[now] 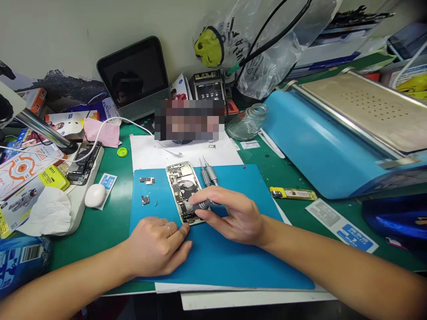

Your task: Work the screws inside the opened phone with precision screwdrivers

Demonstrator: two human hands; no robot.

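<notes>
An opened smartphone lies on the blue mat, its boards and inner parts exposed. My right hand is closed in a pinch around a grey-handled screwdriver over the phone's lower half; its tip cannot be made out. My left hand rests on the mat, fingers curled, with a fingertip against the phone's bottom corner and the thumb apart. Two more screwdrivers lie beside the phone's upper right. Left of it are a small metal-covered part, a small circuit part and tiny bits.
A blue machine with a metal plate fills the right. Near it are a glass jar and a yellow cutter. A screen device stands behind. Boxes, a white case and a tissue crowd the left.
</notes>
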